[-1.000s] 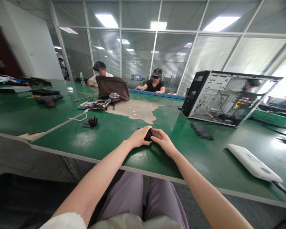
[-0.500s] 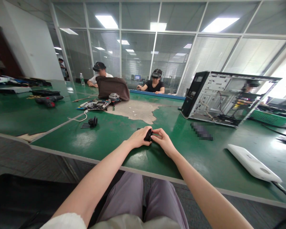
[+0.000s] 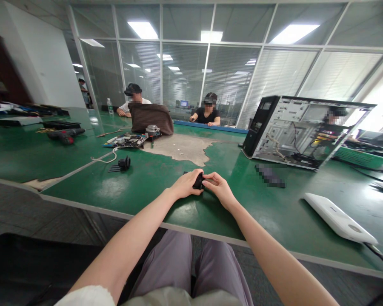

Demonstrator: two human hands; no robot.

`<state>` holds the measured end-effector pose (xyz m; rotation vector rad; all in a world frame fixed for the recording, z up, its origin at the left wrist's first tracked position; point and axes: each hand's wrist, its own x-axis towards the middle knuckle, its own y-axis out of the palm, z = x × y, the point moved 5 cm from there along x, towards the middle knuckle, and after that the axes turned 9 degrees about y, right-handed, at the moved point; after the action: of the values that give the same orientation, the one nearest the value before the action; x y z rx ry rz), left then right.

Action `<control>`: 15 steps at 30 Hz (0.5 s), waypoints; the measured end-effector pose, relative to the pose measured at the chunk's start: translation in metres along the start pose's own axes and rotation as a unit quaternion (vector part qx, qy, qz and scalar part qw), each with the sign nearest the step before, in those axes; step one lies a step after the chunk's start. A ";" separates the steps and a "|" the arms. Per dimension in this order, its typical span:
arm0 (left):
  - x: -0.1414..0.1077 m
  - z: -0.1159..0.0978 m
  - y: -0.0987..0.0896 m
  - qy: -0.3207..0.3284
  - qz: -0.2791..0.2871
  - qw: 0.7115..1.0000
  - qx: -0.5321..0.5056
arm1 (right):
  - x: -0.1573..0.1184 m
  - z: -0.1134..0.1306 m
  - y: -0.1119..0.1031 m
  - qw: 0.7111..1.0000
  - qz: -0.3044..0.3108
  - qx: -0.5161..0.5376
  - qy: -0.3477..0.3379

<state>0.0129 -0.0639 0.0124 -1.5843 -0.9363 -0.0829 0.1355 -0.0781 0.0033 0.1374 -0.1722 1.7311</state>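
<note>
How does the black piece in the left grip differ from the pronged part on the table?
The black piece is held in the left grip, with the right grip at its edge; the pronged part lies on the table. The black piece is largely covered; the pronged part is in open view, showing thin prongs. Both are black.

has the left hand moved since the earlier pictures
No, no clear shift: the left hand is still just on the near side of the tan patch, around the black part.
</note>
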 end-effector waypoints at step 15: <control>0.000 -0.001 0.000 -0.002 0.000 1.000 0.012 | 0.006 -0.009 -0.012 0.998 -0.063 -0.008 0.022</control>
<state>0.0134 -0.0646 0.0126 -1.5639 -0.9367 -0.0681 0.1469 -0.0689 -0.0041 0.0955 -0.1412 1.6049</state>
